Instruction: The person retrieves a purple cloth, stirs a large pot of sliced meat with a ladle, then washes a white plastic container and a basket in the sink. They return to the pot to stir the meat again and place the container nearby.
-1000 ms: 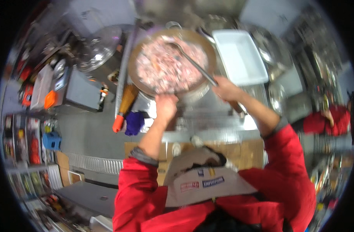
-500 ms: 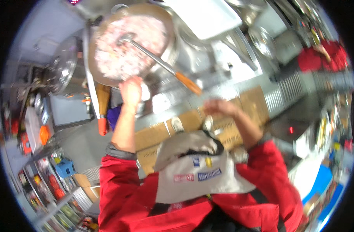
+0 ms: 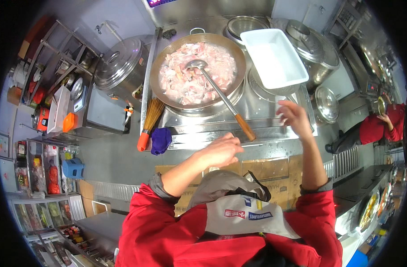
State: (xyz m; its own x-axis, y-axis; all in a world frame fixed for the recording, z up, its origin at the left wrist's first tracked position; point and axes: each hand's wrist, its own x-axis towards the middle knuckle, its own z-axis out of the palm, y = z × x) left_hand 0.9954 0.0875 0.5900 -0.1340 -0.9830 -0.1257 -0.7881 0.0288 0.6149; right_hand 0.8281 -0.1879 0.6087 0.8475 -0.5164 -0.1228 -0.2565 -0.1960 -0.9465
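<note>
A wide wok (image 3: 153,76) on the steel stove is filled with pale pink raw-looking meat pieces (image 3: 181,58). A metal ladle (image 3: 219,92) rests with its bowl on the meat, and its wooden handle slopes over the rim towards me. My left hand (image 3: 221,150) hovers just left of the handle's end, apart from it, fingers loosely bent with nothing visible in them. Farther right, my right hand (image 3: 294,118) is raised near the stove's front edge, fingers parted and holding nothing. Beyond it a white rectangular tub (image 3: 277,60) sits over the right burner.
A bamboo wok brush (image 3: 153,116) and a purple cloth (image 3: 161,140) lie at the stove's front left corner. Lidded steel pots (image 3: 119,66) flank the stove. Flattened cardboard (image 3: 274,178) covers the floor before me. Another person in red (image 3: 383,127) stands far right, holding a metal pan.
My left hand has left the wok's near rim and come right, close to the ladle handle. My right hand has risen towards the tub. The whole view has shifted.
</note>
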